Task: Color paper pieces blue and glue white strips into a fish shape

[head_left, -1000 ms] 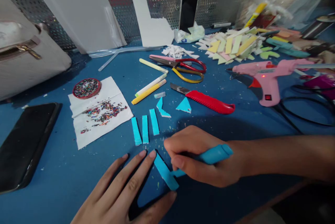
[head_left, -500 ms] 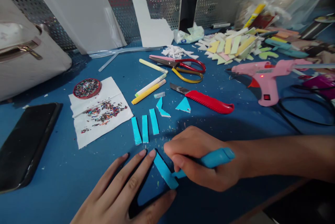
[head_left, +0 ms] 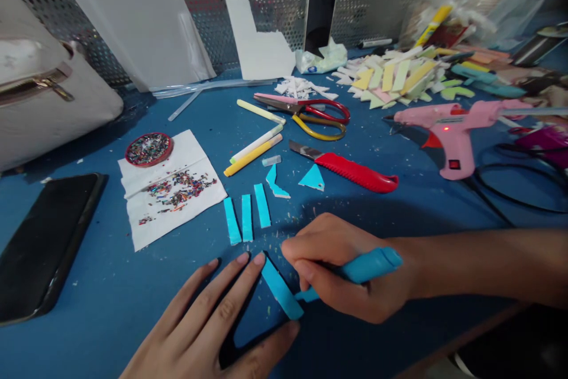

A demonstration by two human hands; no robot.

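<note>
Grips a blue marker (head_left: 373, 265) in the tightly curled right hand (head_left: 346, 269), aiming its narrow end leftward, away from the wrist, and down at the tabletop (head_left: 110, 284). Brings that end to the right-facing long edge of a blue strip (head_left: 283, 288), in its near half; cannot tell whether pressing on top or only meeting the side. Lies, as a strip, between both hands: directly left of the right hand and nearer to the left hand (head_left: 199, 329), in the gap between index finger and thumb. Runs lengthwise on a slant, from the left index fingertip back toward the person and rightward to the thumb, so crosses the line of the marker rather than following it. Spreads the left hand flat, with fingers apart and closed around nothing, touching the strip's far end with the index fingertip and reaching the near end, or just beside it, with the thumb. Farther out, has three shorter strips (head_left: 247, 218) just beyond the left fingertips, then, beyond the right knuckles, a blue triangular scrap (head_left: 313, 179) near a red-handled cutter (head_left: 357, 172).
</note>
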